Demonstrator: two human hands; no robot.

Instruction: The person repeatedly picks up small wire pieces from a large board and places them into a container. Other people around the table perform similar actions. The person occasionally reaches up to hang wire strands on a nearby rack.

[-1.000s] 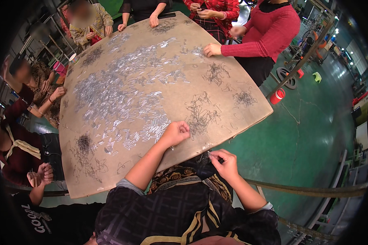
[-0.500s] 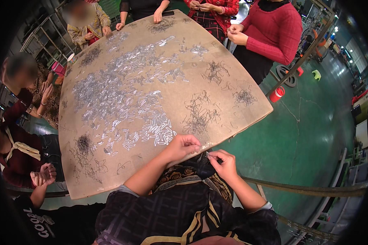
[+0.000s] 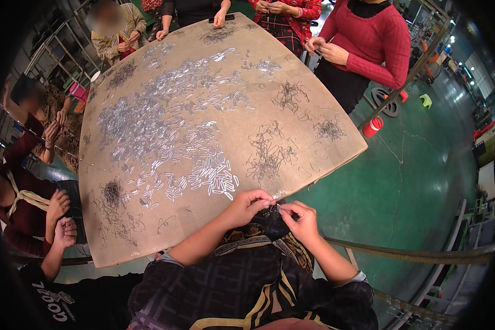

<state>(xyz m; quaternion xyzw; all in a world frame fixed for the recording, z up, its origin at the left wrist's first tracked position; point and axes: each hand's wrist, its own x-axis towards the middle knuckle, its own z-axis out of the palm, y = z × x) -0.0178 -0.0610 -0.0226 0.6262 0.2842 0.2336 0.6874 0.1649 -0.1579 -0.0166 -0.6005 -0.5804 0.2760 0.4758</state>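
Head: hands (image 3: 248, 208) (image 3: 302, 221) at small metal piece (image 3: 279, 207)

Clips (image 3: 212, 175) on the table (image 3: 234, 135) — wire hooks (image 3: 270, 160) on either side, hands (image 3: 246, 209) by the near edge.

On my feed I am seeing a brown tabletop (image 3: 234, 124), which is bearing a broad spread of shiny elongated pieces (image 3: 127, 124). Tangled dark wire pieces (image 3: 269, 158) are lying in separate heaps around them, and a flat black object (image 3: 223, 18) is resting at the far edge.
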